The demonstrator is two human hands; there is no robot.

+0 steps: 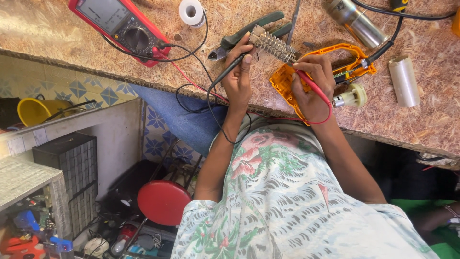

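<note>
On rough chipboard bench [421, 120], hands pressing slim probes (black [229, 69], red [311, 84]), seemingly onto ribbed coil [274, 44]

A red multimeter [122, 26] with a grey screen is seen on a speckled tan worktop [421, 120]; an orange tool shell [287, 86], red probe [311, 86], black probe [230, 67], red stool [163, 201] and white, green-and-pink floral shirt [287, 201] are shown
</note>
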